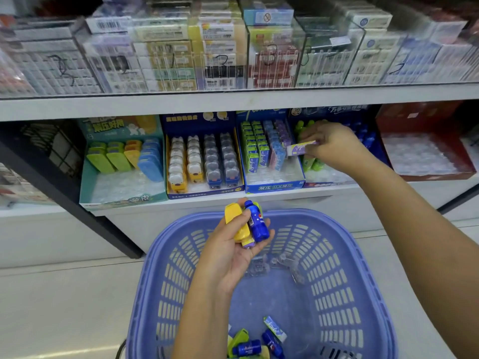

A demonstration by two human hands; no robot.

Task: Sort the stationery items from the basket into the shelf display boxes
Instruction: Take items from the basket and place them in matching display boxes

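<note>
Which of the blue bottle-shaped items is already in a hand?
The blue bottle held cap-up in the left hand, beside a yellow item; two others lie in the basket.

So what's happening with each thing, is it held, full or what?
Right hand, pinching the purple pack at the blue box.
Left hand, holding a blue bottle and yellow case.
Basket, a few items left inside.
Teal box, front rows unfilled.

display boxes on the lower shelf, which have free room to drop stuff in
Teal box: front half bare, ahead of the green, yellow and blue cases. Blue pack box: front right corner bare, under the purple pack in the right hand. Red box: tray looks empty. Bear-case box is packed.
</note>
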